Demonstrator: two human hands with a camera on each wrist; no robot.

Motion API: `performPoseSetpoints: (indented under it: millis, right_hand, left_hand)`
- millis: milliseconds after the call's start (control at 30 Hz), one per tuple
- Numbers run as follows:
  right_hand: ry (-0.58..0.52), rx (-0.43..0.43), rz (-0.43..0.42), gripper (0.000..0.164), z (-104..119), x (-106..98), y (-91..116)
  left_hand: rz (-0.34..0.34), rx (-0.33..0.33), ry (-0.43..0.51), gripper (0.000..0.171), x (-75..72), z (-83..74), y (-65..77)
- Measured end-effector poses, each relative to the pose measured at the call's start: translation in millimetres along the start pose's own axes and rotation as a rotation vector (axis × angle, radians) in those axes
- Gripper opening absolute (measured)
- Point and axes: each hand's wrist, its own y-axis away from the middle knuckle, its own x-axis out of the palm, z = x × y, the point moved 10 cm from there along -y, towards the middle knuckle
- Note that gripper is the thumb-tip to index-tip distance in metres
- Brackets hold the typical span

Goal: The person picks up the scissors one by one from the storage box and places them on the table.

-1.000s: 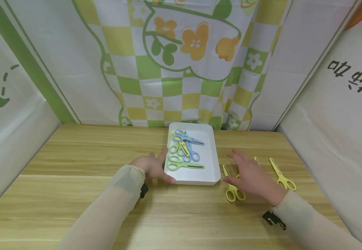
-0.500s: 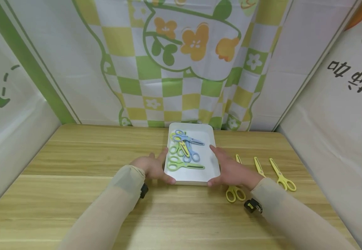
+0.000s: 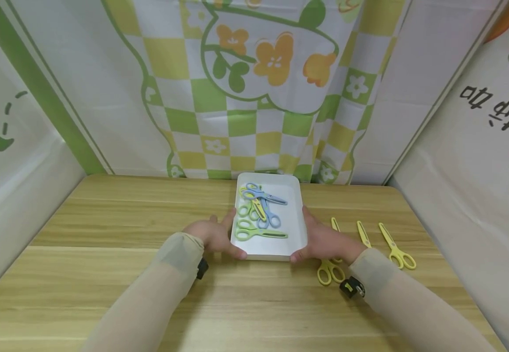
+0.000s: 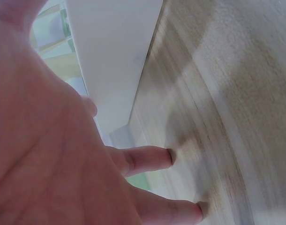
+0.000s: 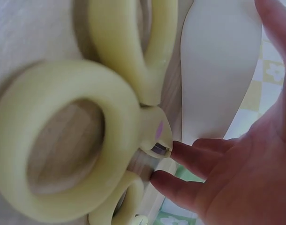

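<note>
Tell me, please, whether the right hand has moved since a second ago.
Yes, leftward: judged against the unmoved white tray in the head view, the right hand has come to its right edge.

Tray [image 3: 296, 230]: white, rectangular, shallow, flat. Inside, toward left: blue scissors [image 3: 272, 197], yellow scissors [image 3: 258, 207], green scissors [image 3: 259, 231], partly overlapping; nearest green pair points right. Loose scissors [image 3: 393, 245]: yellow, right of tray, tips far.

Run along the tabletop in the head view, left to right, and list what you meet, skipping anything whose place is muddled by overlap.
Left hand → white tray → right hand → rightmost yellow scissors.
</note>
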Motion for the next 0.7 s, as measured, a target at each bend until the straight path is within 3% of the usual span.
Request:
performPoseSetpoints:
  millis: [200, 333, 500, 700]
  right_hand:
    - [-0.02, 0.06, 0.034, 0.148, -6, 3, 0]
    - [-0.058, 0.011, 0.035, 0.144, -3, 3, -2]
    - [-0.093, -0.068, 0.043, 0.139, 4, 4, -4]
    - [-0.038, -0.02, 0.076, 0.141, 2, 4, -5]
  left_hand:
    - [0.002, 0.001, -0.003, 0.135, 0.4, 0.0, -0.3]
    - [0.005, 0.011, 0.001, 0.137, -2.1, -3.7, 6.0]
    - [0.007, 0.008, 0.006, 0.142, 0.1, -0.6, -0.2]
    - [0.016, 0.004, 0.011, 0.137, -1.3, -3.4, 5.6]
